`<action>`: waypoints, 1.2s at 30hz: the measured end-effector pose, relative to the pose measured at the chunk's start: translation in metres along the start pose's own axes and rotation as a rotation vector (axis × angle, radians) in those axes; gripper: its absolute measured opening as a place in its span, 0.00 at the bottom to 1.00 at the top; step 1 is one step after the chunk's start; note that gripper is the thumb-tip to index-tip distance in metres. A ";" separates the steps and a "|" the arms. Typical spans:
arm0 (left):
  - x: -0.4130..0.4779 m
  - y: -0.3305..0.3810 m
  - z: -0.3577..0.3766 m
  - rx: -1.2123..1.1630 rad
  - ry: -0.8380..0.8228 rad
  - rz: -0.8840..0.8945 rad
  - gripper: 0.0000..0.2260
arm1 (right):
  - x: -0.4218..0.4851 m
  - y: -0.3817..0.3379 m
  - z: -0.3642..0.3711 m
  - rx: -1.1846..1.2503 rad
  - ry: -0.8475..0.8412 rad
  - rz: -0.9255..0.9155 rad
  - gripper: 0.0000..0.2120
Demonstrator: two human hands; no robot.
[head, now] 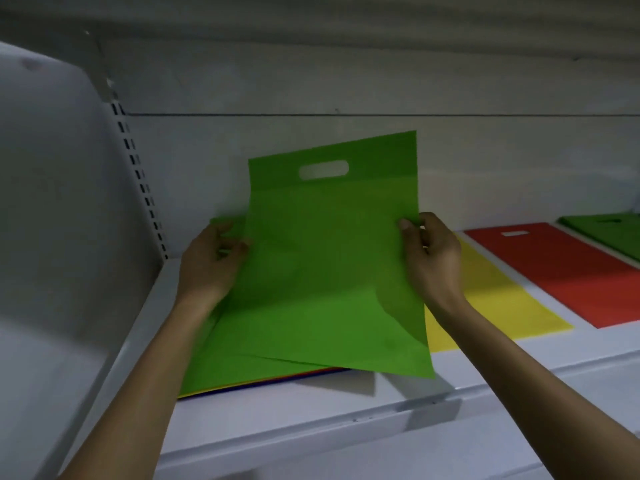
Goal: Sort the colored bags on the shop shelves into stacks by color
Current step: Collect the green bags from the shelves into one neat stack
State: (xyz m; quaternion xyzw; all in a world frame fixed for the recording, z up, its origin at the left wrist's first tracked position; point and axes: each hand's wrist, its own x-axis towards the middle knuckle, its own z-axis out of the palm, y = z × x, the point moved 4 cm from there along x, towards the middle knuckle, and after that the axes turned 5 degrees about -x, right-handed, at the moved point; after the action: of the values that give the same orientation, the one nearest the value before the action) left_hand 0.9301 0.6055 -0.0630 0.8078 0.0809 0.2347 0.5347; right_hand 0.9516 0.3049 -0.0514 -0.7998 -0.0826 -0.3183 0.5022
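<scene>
Nearest me ran the shelf [311, 420]; over the mixed stack [207, 368] at its left I held the green bag [329, 254], left hand [207, 261] and right hand [433, 258] pinching its side edges. Best carried taut and flat, I judged, to the green pile [606, 233] far right

Green bag [332, 258], handle slot up, tilted over the mixed stack [221, 372], as I see it. Right of it, flat: yellow bag [495, 306], red bag [568, 271], dark green bag [609, 233].
</scene>
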 end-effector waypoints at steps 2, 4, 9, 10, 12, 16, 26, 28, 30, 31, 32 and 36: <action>-0.003 0.014 0.009 -0.076 -0.029 0.010 0.24 | 0.002 0.007 -0.018 -0.025 0.019 0.015 0.09; -0.007 0.032 0.025 -0.153 -0.059 0.034 0.18 | 0.003 0.012 -0.041 -0.059 0.036 0.040 0.08; -0.028 0.086 0.087 -0.236 -0.086 0.180 0.10 | 0.000 0.038 -0.115 -0.022 0.106 0.155 0.12; -0.035 0.097 0.103 -0.244 -0.099 0.207 0.10 | -0.003 0.046 -0.133 -0.017 0.112 0.181 0.13; -0.054 0.118 0.137 -0.269 -0.131 0.237 0.09 | -0.008 0.063 -0.176 -0.032 0.135 0.229 0.12; -0.103 0.157 0.207 -0.354 -0.243 0.258 0.08 | -0.022 0.091 -0.264 -0.070 0.184 0.305 0.13; -0.216 0.241 0.370 -0.491 -0.310 0.330 0.07 | -0.065 0.175 -0.460 0.133 0.151 0.701 0.06; -0.236 0.255 0.395 -0.485 -0.318 0.369 0.09 | -0.068 0.187 -0.493 0.108 0.200 0.713 0.07; -0.250 0.265 0.416 -0.450 -0.327 0.404 0.11 | -0.068 0.200 -0.520 0.084 0.238 0.727 0.07; -0.254 0.269 0.427 -0.417 -0.337 0.427 0.11 | -0.066 0.207 -0.532 0.078 0.246 0.739 0.06; -0.257 0.273 0.436 -0.362 -0.345 0.464 0.09 | -0.065 0.214 -0.542 0.079 0.248 0.752 0.06; -0.259 0.296 0.475 -0.038 -0.390 0.674 0.05 | -0.041 0.239 -0.580 0.024 0.274 0.769 0.05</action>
State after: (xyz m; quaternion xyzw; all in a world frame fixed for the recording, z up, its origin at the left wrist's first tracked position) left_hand 0.8886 -0.0088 -0.0228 0.8083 -0.2966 0.2409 0.4479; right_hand 0.7804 -0.2994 -0.0855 -0.7167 0.2866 -0.2100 0.6001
